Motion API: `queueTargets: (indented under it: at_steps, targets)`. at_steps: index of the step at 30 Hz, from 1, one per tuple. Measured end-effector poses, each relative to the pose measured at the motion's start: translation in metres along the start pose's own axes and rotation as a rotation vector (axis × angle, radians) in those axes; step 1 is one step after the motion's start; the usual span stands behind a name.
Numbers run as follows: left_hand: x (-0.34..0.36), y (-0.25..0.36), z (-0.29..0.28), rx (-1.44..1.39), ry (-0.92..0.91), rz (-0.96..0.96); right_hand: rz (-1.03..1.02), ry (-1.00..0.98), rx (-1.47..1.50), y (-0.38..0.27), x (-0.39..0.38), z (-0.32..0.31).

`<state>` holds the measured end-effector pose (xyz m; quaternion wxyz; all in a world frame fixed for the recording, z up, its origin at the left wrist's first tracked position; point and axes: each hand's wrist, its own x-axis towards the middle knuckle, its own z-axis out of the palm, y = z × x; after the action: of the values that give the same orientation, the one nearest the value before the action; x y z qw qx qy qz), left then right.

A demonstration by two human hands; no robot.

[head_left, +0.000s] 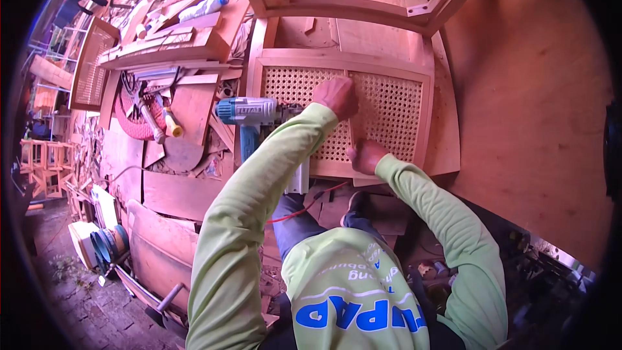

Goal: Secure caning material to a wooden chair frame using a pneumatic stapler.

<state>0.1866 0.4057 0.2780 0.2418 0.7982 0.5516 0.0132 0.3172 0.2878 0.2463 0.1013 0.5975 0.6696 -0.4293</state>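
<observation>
A wooden frame with two woven cane panels (387, 113) lies flat before me, a narrow wooden strip (352, 131) running down between the panels. My left hand (335, 97) is closed in a fist over the strip's far part; what its fingers hold, if anything, is hidden. At the strip's near end my right hand (367, 156) is closed too, fingertips against the strip, and I cannot make out what is in them. A teal and grey nail gun (249, 111) lies at the frame's left edge, partly behind my left forearm.
Beyond the frame stands an upright wooden frame (350, 8). Offcuts (162, 48), a plastic bottle (204, 9) and hand tools (152, 113) crowd the left. A large plywood sheet (531, 110) rises at the right. A red hose (304, 210) passes near my legs.
</observation>
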Motion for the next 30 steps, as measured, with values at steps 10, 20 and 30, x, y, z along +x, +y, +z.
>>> queueTargets:
  at_steps: [10,20,30]
  targets:
    - [-0.013,-0.005,-0.001,0.020,0.070,-0.022,0.080,0.316,0.034,-0.017,0.003,0.000]
    - [-0.171,-0.021,-0.116,-0.178,0.845,0.085,0.215,0.184,0.147,-0.036,-0.012,-0.031]
    - [-0.251,-0.159,-0.032,-0.197,0.322,-0.353,0.174,0.206,0.268,-0.038,-0.011,-0.024]
